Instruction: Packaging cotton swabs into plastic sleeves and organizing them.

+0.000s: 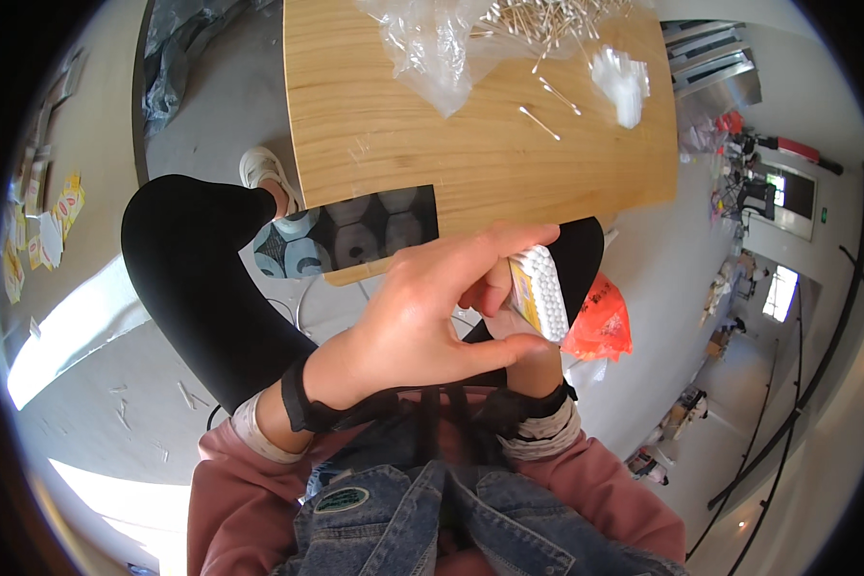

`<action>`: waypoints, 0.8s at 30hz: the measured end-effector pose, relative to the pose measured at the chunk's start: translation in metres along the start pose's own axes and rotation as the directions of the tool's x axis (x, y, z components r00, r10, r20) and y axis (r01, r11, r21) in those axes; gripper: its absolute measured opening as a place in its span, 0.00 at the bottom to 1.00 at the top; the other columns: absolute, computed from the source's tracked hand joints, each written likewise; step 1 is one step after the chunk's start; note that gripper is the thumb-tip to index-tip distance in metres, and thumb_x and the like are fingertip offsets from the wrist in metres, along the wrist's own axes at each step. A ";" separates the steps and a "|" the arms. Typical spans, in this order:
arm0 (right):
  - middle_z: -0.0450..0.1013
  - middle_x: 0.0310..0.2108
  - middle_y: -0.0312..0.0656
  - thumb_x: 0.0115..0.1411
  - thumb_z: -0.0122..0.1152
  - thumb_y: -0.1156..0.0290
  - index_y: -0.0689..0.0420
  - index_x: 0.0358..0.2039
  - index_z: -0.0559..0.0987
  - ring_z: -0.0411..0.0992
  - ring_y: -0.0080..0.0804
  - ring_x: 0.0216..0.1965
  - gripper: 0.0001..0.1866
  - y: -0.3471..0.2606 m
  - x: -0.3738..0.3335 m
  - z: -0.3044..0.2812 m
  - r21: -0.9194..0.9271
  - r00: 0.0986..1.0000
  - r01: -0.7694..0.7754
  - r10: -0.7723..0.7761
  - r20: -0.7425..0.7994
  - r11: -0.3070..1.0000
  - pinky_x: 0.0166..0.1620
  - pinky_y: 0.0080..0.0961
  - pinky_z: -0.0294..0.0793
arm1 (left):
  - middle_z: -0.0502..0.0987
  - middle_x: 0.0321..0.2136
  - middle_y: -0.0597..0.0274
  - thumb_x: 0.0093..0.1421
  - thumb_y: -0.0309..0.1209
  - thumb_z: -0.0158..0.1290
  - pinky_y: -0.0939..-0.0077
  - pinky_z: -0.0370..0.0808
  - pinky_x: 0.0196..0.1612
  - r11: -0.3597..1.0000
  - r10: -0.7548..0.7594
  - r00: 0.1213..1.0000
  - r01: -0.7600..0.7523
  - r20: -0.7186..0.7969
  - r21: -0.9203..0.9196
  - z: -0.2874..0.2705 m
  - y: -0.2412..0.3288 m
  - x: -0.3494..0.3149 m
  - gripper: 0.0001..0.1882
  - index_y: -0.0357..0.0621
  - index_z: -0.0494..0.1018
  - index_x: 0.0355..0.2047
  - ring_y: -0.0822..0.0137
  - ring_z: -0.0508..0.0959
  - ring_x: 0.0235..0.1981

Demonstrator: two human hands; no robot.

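A small pack of cotton swabs (pixel 545 298) is held above my lap, its rows of white tips turned to the right. My left hand (pixel 422 312) is closed around it, with the index finger along the top edge and the thumb reaching toward its lower end. My right hand (pixel 533 363) is beneath and behind the pack, largely covered by my left hand. Its fingers are hidden, so its grip on the pack cannot be made out. Ahead on the wooden table (pixel 384 144) lies a heap of loose cotton swabs (pixel 547 21), with a few single swabs (pixel 540 123) nearer me.
Clear plastic bags (pixel 432 53) lie by the heap, and a crumpled clear wrapper (pixel 621 86) is to its right. A dark patterned sheet (pixel 365 230) covers the table's near left corner. A red plastic bag (pixel 600 322) is beside my right knee. Scraps (pixel 192 396) litter the floor at left.
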State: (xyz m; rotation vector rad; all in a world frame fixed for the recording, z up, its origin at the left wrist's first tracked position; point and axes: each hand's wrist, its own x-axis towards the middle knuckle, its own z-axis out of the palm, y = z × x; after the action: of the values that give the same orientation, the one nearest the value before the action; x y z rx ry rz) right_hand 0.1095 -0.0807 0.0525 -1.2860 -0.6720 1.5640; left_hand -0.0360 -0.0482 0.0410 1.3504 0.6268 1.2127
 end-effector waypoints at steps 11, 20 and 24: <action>0.77 0.33 0.38 0.69 0.57 0.61 0.62 0.42 0.79 0.77 0.24 0.31 0.15 -0.013 0.005 -0.046 0.039 0.893 -0.445 0.439 0.102 0.895 0.34 0.21 0.77 | 0.75 0.33 0.61 0.40 0.21 0.69 0.73 0.71 0.33 0.999 0.049 0.989 -0.049 0.142 -0.003 -0.014 -0.006 0.009 0.19 0.42 0.84 0.37 0.67 0.75 0.32; 0.70 0.30 0.38 0.74 0.30 0.39 0.57 0.32 0.68 0.69 0.27 0.33 0.33 0.019 0.000 -0.027 0.074 0.955 0.198 -0.175 -0.241 0.977 0.40 0.25 0.70 | 0.77 0.32 0.60 0.44 0.22 0.73 0.77 0.71 0.32 0.997 0.054 0.974 -0.040 -0.222 0.065 0.017 -0.016 -0.005 0.18 0.37 0.80 0.36 0.70 0.75 0.30; 0.56 0.18 0.30 0.75 0.28 0.42 0.51 0.26 0.60 0.54 0.22 0.19 0.28 0.021 0.006 -0.003 -0.031 0.884 0.300 -0.290 -0.368 0.953 0.25 0.22 0.57 | 0.77 0.32 0.59 0.44 0.23 0.74 0.77 0.71 0.33 0.994 0.083 0.958 -0.058 -0.274 0.096 0.027 -0.021 -0.013 0.20 0.37 0.78 0.36 0.69 0.75 0.30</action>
State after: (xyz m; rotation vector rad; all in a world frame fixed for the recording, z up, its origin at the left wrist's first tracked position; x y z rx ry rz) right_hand 0.1059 -0.0836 0.0302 -1.3402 -0.5710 1.0422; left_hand -0.0098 -0.0660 0.0228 1.2930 0.8437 1.4626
